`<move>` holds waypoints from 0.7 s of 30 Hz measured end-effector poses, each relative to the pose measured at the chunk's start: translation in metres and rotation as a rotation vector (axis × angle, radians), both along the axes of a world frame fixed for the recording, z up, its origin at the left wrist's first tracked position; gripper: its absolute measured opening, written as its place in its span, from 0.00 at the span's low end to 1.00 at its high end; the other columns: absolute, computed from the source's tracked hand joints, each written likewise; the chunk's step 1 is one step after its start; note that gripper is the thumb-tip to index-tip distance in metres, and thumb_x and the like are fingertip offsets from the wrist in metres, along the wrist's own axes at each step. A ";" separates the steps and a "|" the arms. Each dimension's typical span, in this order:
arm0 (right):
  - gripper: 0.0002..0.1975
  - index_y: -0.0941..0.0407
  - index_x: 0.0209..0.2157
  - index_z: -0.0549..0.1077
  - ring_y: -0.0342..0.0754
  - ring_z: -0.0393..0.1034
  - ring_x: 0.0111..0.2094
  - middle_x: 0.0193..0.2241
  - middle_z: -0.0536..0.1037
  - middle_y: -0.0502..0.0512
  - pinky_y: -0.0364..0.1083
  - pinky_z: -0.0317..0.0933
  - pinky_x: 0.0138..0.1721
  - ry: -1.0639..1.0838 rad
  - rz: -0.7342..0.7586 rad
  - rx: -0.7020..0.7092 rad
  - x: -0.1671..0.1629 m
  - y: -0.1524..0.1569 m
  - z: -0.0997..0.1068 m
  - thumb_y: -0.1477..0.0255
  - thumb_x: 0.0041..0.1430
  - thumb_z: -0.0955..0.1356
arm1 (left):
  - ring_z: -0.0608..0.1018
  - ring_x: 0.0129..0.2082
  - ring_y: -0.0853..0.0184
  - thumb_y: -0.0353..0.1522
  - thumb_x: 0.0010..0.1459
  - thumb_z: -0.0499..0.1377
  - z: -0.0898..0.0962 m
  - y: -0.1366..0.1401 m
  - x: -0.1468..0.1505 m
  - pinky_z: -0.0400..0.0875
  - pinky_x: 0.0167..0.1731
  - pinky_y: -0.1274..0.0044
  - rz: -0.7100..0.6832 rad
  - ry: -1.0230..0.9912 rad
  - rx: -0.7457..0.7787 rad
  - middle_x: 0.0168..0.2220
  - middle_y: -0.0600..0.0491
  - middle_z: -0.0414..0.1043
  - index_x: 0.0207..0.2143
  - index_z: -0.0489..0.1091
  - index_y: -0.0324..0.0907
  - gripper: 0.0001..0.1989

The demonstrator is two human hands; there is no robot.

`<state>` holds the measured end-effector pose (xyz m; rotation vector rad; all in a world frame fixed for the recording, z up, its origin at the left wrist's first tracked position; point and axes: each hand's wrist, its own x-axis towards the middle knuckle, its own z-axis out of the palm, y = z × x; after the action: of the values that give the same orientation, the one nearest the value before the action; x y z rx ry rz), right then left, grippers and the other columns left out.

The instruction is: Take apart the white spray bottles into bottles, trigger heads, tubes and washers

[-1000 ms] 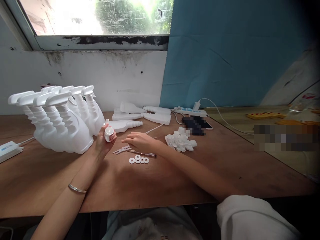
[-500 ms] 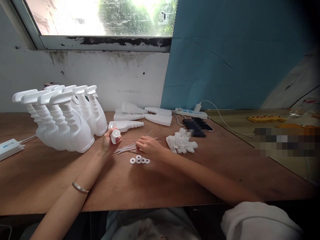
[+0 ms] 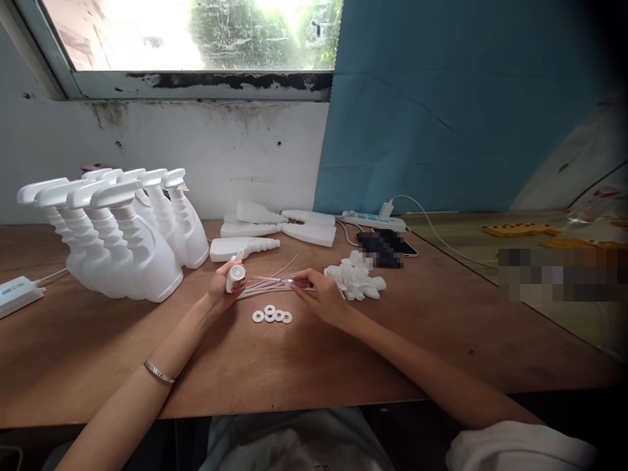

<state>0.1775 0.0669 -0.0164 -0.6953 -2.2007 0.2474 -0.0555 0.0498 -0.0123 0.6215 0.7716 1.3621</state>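
Observation:
My left hand (image 3: pixel 226 282) is closed around a white spray trigger head (image 3: pixel 236 276), its round threaded collar turned toward me. Just to its right, my right hand (image 3: pixel 316 294) pinches a thin translucent tube (image 3: pixel 273 280) that points left at the collar, with a gap between them. Shiny and partly covered by fingers, the tube's right end is hard to make out. Beneath lies a loose bundle of thin white dip tubes (image 3: pixel 265 288). Several white ring washers (image 3: pixel 258 316) rest on the table nearer me.
White spray bottles (image 3: pixel 152 261) with heads fitted stand at the left. Headless bottles (image 3: pixel 309 232) lie along the back. Beyond my right hand is a pile of trigger heads (image 3: pixel 358 278), near dark phones (image 3: pixel 380 248) and a power strip (image 3: pixel 375 220). Another power strip (image 3: pixel 19 297) sits far left.
My right hand has risen from the tube bundle and moved right, now holding a thin tube. My left hand has shifted slightly right and down with the trigger head.

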 end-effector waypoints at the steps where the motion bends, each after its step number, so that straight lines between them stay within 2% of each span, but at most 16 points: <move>1: 0.04 0.56 0.36 0.66 0.43 0.69 0.30 0.30 0.74 0.53 0.43 0.65 0.33 0.126 -0.001 0.005 0.000 -0.002 0.002 0.72 0.58 0.63 | 0.57 0.09 0.79 0.28 0.51 0.51 -0.001 0.001 0.000 0.47 0.07 0.87 -0.004 0.010 -0.015 0.14 0.59 0.56 0.21 0.58 0.38 0.07; 3: 0.04 0.56 0.35 0.67 0.42 0.68 0.27 0.28 0.74 0.51 0.42 0.65 0.30 0.267 -0.003 0.042 0.000 -0.007 0.005 0.72 0.57 0.65 | 0.57 0.09 0.79 0.28 0.51 0.51 -0.003 0.002 0.001 0.47 0.07 0.88 -0.015 0.034 -0.048 0.14 0.59 0.55 0.21 0.57 0.38 0.07; 5: 0.04 0.56 0.35 0.68 0.41 0.68 0.27 0.28 0.74 0.52 0.41 0.65 0.29 0.280 0.018 0.102 0.000 -0.009 0.005 0.73 0.56 0.65 | 0.57 0.09 0.79 0.28 0.51 0.52 -0.005 0.002 0.003 0.46 0.07 0.88 -0.029 0.062 -0.074 0.14 0.60 0.55 0.22 0.57 0.38 0.07; 12: 0.06 0.57 0.37 0.67 0.43 0.69 0.29 0.28 0.74 0.54 0.42 0.65 0.31 0.166 0.062 0.286 -0.001 -0.011 -0.007 0.77 0.56 0.64 | 0.56 0.09 0.80 0.29 0.49 0.54 -0.008 0.000 0.012 0.46 0.07 0.88 -0.041 0.168 -0.078 0.13 0.61 0.55 0.21 0.56 0.39 0.08; 21: 0.06 0.60 0.38 0.65 0.43 0.66 0.25 0.25 0.72 0.53 0.41 0.60 0.27 -0.022 0.034 0.446 -0.008 -0.021 -0.012 0.75 0.58 0.62 | 0.56 0.10 0.80 0.34 0.48 0.58 -0.015 -0.002 0.019 0.47 0.10 0.86 -0.071 0.328 0.000 0.14 0.60 0.56 0.22 0.57 0.39 0.12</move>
<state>0.1692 0.0461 -0.0283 -0.4122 -2.1834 -0.2320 -0.0363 0.0477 -0.0274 0.8772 1.0019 1.2095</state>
